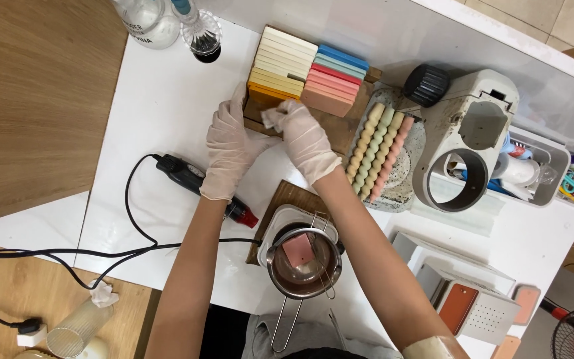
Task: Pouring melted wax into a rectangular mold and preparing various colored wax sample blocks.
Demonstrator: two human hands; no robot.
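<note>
White worktop [167,100] fills most of the view, with wood flooring to one side and a black cable trailing across to a dark heat tool [197,183] with a red tip. At the far edge stand rows of flat wax bars [307,70] in cream, yellow, blue and pink, set on a wooden board [340,126].

Both gloved hands meet at the near edge of that board. The left hand [230,149] is fairly open, fingers spread and resting flat against the board's corner, holding nothing that can be made out. The right hand [303,136] is curled narrowly, its fingertips pinching a small crumpled white wipe [275,118] against the wood.

The work in hand looks like wiping or dabbing the board just below the yellow bars. A sensible next move would need the left hand to steady the board while the right drags the wipe along without knocking the stacked bars.

Beside the board lies a tray of twisted candles [380,149]; nearer the body, a metal pot [303,262] holds a pink block.
</note>
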